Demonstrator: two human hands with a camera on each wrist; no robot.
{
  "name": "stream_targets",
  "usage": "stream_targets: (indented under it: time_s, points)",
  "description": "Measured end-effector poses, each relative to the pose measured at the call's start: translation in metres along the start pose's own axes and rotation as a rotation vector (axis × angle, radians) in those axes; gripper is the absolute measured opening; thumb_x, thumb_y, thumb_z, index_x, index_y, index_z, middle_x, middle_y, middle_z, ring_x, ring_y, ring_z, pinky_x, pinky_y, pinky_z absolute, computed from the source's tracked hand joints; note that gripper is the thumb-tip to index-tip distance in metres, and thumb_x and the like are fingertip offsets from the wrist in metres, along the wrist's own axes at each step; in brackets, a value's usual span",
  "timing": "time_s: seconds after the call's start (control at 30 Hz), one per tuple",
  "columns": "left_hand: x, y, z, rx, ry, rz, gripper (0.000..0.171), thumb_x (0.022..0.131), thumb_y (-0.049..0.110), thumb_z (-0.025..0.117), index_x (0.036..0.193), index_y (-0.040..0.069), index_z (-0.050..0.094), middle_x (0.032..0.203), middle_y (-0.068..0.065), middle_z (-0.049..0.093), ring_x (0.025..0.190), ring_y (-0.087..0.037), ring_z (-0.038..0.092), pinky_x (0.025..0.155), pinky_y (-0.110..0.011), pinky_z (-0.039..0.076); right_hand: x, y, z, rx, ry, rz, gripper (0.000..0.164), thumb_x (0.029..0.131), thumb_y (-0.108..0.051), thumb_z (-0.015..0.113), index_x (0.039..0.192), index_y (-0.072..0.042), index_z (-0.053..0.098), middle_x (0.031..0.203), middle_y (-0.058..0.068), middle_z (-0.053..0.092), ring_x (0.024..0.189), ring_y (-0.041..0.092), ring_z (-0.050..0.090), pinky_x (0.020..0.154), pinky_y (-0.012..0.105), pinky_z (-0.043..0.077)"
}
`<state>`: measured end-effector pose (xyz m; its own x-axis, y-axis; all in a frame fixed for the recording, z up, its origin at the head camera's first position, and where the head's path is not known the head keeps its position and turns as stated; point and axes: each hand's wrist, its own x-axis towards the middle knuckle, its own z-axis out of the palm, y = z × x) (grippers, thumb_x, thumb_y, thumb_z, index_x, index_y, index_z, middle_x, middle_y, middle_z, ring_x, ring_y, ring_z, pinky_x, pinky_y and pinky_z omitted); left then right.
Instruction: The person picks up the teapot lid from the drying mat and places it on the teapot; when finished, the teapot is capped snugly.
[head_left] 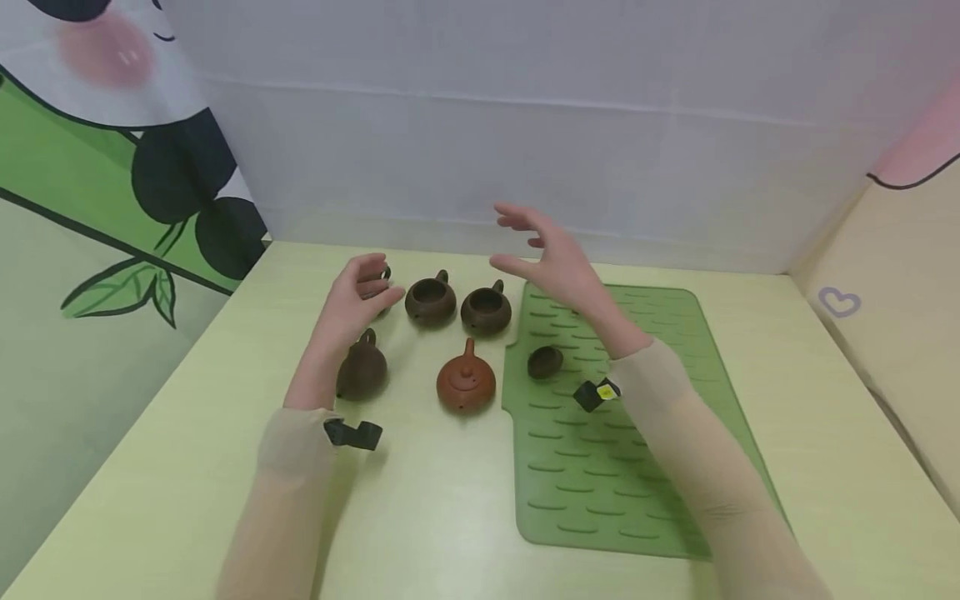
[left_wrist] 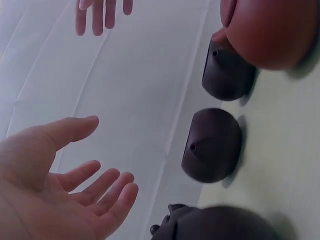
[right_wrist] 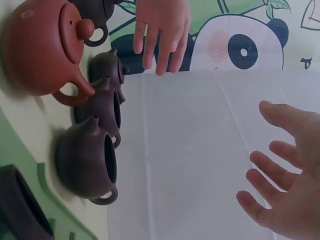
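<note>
My left hand (head_left: 352, 304) hovers at the left side of the table with fingers loosely bent, holding nothing. In the head view it overlaps a dark teapot (head_left: 365, 372) and partly hides another dark, lidded teapot (right_wrist: 105, 70). My right hand (head_left: 558, 267) is raised above the far part of the green mat, fingers spread and nothing in them. Between the hands stand two lidless dark teapots, a left one (head_left: 431, 304) and a right one (head_left: 486, 313). In front of them sits a reddish-brown teapot (head_left: 466, 387) with its lid on.
A green ridged mat (head_left: 570, 492) covers the right part of the pale table (head_left: 420, 517). On it lies a small dark round vessel (head_left: 545, 362), tilted. A white cloth (head_left: 480, 167) hangs behind the table, and a panda-printed panel (head_left: 112, 150) stands at the left.
</note>
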<state>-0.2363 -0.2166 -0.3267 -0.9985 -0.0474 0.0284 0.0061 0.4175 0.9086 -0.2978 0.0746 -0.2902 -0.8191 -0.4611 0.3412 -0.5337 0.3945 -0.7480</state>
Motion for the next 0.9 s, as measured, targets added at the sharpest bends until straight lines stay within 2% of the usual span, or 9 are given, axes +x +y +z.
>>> stream_targets:
  time_s: [0.17, 0.33, 0.47, 0.63, 0.9]
  points:
    - [0.015, -0.005, 0.012, 0.027, -0.006, -0.032, 0.074, 0.093, 0.024, 0.068, 0.153, 0.011, 0.028, 0.159, -0.011, 0.033, 0.147, -0.032, 0.035, 0.118, -0.05, 0.035, -0.013, 0.006, -0.009, 0.019, 0.065, -0.041, 0.061, 0.09, -0.028, 0.073, 0.146, -0.025, 0.047, 0.141, 0.0, 0.058, 0.132, 0.018, 0.051, 0.11, 0.041, 0.044]
    - [0.022, -0.012, 0.021, 0.107, -0.045, -0.041, 0.076, 0.092, 0.023, 0.07, 0.154, 0.007, 0.027, 0.16, -0.014, 0.032, 0.147, -0.034, 0.033, 0.119, -0.05, 0.035, -0.028, 0.017, -0.008, -0.013, 0.096, -0.089, 0.057, 0.092, -0.022, 0.071, 0.145, -0.019, 0.049, 0.137, 0.006, 0.06, 0.128, 0.021, 0.054, 0.105, 0.043, 0.049]
    - [0.023, -0.017, 0.027, 0.189, -0.079, -0.037, 0.078, 0.091, 0.022, 0.071, 0.154, 0.005, 0.027, 0.16, -0.018, 0.031, 0.147, -0.037, 0.033, 0.118, -0.052, 0.035, -0.046, 0.027, -0.005, -0.059, 0.068, -0.088, 0.056, 0.093, -0.02, 0.069, 0.145, -0.013, 0.049, 0.136, 0.009, 0.06, 0.126, 0.025, 0.055, 0.103, 0.046, 0.05]
    - [0.026, -0.025, 0.029, 0.25, -0.103, -0.041, 0.081, 0.091, 0.022, 0.07, 0.155, 0.003, 0.025, 0.161, -0.019, 0.029, 0.148, -0.039, 0.03, 0.12, -0.053, 0.032, -0.067, 0.044, -0.005, -0.058, 0.028, -0.057, 0.052, 0.094, -0.014, 0.067, 0.143, -0.007, 0.049, 0.134, 0.014, 0.06, 0.124, 0.031, 0.056, 0.102, 0.049, 0.051]
    - [0.027, -0.03, 0.03, 0.289, -0.124, -0.05, 0.079, 0.091, 0.019, 0.071, 0.154, 0.002, 0.027, 0.161, -0.019, 0.029, 0.147, -0.041, 0.032, 0.12, -0.053, 0.031, -0.088, 0.068, -0.011, -0.105, -0.025, -0.022, 0.045, 0.094, -0.012, 0.066, 0.137, -0.004, 0.054, 0.132, 0.017, 0.062, 0.117, 0.032, 0.06, 0.099, 0.051, 0.052]
